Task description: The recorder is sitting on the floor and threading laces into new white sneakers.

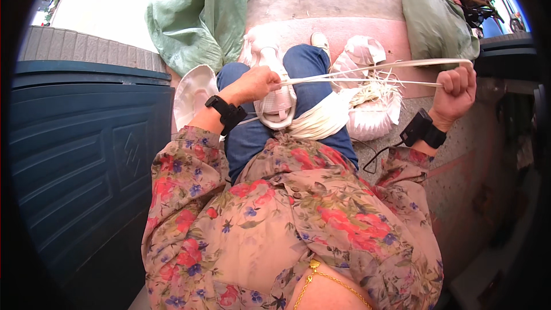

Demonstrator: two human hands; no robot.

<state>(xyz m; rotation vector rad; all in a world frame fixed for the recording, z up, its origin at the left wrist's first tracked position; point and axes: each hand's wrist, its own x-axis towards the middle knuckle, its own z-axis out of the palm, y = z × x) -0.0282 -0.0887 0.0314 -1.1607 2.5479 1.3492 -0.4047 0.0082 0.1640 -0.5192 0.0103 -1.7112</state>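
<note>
a: what are the hands doing?

b: the left hand (263, 84) is pinching a white lace (427, 62) just over the shoe (275, 104). the right hand (457, 88) is curling into a fist around that lace, well to the right of the shoe.

a: why so wide apart?

b: two strands are running almost straight between them, so i'd judge the spread is pulling the lace taut. i can't tell whether the left hand is touching the shoe.

a: how is the shoe sitting?

b: it's lying in the lap between two denim-covered thighs (306, 61), which are probably steadying it and leaving both hands free.

a: and around it?

b: a bundle of pale laces (324, 116) is draping over the thigh right of the shoe, maybe for easy reach. past that, a heap of pale shoe-like pieces (373, 123) is resting on the shoe's right. farther out, one green sack (195, 20) is slumping ahead and left of the shoe, another green sack (433, 20) ahead and right, and a dark blue panel (86, 149) is standing well left of it.
</note>
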